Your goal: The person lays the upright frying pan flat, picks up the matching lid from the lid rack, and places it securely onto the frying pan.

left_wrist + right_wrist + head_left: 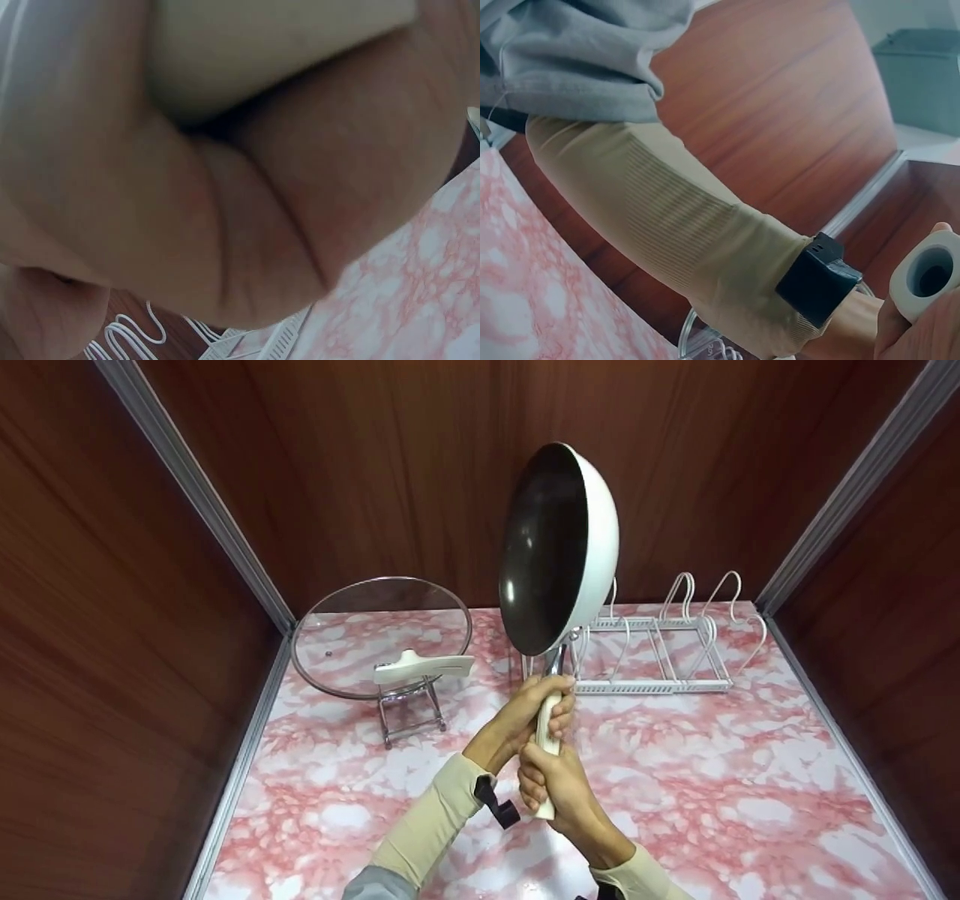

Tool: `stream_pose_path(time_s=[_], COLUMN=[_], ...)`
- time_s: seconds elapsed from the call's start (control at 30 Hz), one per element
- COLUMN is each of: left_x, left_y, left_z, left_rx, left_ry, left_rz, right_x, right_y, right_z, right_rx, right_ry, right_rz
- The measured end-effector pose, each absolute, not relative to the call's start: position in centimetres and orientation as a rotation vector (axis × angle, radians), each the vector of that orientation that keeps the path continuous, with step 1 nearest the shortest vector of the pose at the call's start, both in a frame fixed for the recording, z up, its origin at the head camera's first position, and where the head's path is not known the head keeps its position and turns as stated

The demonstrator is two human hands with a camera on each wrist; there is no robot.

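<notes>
A deep frying pan (pixel 600 540), white outside and dark inside, is held up over the table with its open side facing left. Its cream handle (pixel 549 735) points down toward the person. My left hand (pixel 529 709) grips the upper handle, close to the metal neck (pixel 556 660). Lower down, my right hand (pixel 559 784) wraps round the handle near its end. The left wrist view shows the cream handle (pixel 270 52) against the curled palm. In the right wrist view, the handle's hollow end (pixel 922 285) pokes out of the right hand.
To the left, a glass lid (pixel 382 592) with a cream handle leans on a small metal stand (pixel 412 727). A white wire rack (pixel 652 687) stands behind the hands to the right. Wood-grain panels (pixel 337 472) enclose the pink marbled table (pixel 675 795) on three sides.
</notes>
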State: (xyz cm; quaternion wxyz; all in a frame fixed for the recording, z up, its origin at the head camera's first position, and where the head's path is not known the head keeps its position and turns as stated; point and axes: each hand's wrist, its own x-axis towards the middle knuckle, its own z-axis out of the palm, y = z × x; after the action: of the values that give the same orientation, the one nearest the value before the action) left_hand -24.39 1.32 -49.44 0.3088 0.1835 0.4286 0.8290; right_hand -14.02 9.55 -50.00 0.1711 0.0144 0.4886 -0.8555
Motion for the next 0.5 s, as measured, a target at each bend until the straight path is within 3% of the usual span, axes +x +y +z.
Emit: stream_pose_path(time_s=[0.5], left_x=[-23.95], left_y=[1.70], left_z=[-49.13], left_rx=[0.395], left_ry=[1.249], left_rz=[2.238], right_x=[-14.56], right_y=[9.96], right_z=[-50.40], right_rx=[-0.011], right_ry=[1.369], right_rz=[-2.418])
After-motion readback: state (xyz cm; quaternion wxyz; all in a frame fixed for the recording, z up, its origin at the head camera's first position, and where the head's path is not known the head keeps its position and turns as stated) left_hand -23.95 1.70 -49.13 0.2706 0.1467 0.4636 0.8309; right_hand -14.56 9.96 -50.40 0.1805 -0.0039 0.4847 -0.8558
